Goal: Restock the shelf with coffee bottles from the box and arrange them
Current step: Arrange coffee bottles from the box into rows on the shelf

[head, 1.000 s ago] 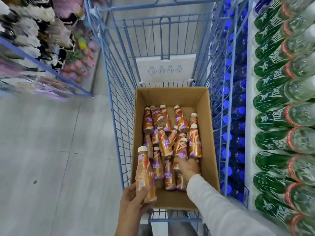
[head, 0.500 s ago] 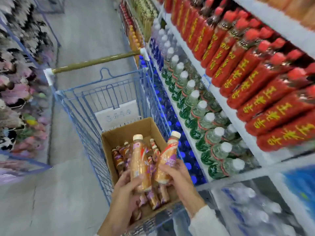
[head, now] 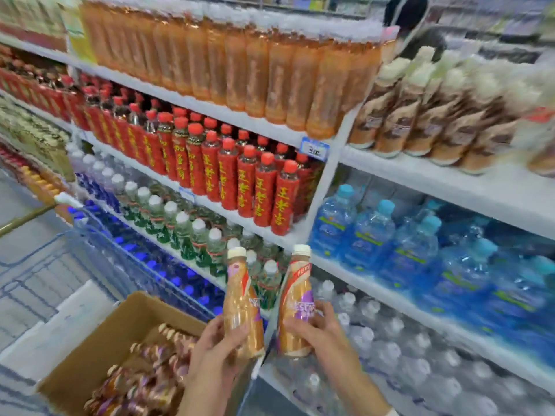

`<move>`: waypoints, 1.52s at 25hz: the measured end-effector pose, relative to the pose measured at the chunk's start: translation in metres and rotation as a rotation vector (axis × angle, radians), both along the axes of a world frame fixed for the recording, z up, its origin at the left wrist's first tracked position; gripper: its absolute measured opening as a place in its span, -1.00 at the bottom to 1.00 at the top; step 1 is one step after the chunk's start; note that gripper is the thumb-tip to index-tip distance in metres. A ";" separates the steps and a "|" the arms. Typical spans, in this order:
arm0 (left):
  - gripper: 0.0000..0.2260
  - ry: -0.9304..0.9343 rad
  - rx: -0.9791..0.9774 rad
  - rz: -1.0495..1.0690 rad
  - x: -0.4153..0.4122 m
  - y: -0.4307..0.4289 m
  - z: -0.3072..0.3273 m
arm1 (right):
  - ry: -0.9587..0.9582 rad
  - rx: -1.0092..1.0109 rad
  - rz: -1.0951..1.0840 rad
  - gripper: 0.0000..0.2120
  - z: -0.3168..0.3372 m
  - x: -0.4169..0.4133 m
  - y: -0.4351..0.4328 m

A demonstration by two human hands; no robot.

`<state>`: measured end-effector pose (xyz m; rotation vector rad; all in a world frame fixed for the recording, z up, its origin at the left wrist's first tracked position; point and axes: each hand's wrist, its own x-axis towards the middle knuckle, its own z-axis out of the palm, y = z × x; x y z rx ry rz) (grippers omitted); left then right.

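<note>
Caramel-brown coffee bottles point(head: 241, 307), two, one per hand: we have lifted both clear of cardboard box point(head: 99, 349) since a second ago and swung toward shelf point(head: 450, 181). Left hand point(head: 210, 346) curls round left bottle point(head: 240, 295) at 6 o'clock; right hand point(head: 318, 331) grips right bottle point(head: 295, 301) just beside, 5 o'clock. One box, 7 o'clock, many bottles left, blur defeats count. Shelving next, we judge; similar brown bottles point(head: 420, 115) wait at 2 o'clock.
</note>
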<state>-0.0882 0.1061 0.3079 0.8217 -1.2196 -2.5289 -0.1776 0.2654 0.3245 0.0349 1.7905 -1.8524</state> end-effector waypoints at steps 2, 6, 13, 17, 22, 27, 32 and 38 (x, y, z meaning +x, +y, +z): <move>-0.52 0.006 0.003 -0.112 -0.023 0.034 0.009 | 0.034 -0.011 -0.102 -0.37 0.012 -0.003 0.041; -0.24 0.016 -0.005 -0.324 -0.072 0.120 0.024 | 0.082 -0.001 -0.297 -0.31 0.023 -0.012 0.135; -0.46 0.017 -0.014 -0.593 -0.137 0.293 0.062 | 0.162 0.019 -0.502 -0.27 0.061 -0.048 0.308; -0.46 0.061 0.007 -0.646 -0.175 0.362 0.089 | 0.238 0.019 -0.554 -0.47 0.087 -0.077 0.388; -0.53 0.233 -0.094 -0.688 -0.224 0.426 0.141 | 0.329 0.007 -0.543 -0.57 0.128 -0.112 0.441; -0.59 0.363 -0.279 -0.698 -0.281 0.457 0.192 | 0.449 0.031 -0.552 -0.52 0.170 -0.155 0.457; -0.59 0.459 -0.614 -0.716 -0.342 0.461 0.219 | 0.562 0.065 -0.562 -0.46 0.199 -0.209 0.466; -0.53 0.460 -0.731 -0.774 -0.378 0.461 0.196 | 0.553 0.120 -0.519 -0.44 0.173 -0.237 0.468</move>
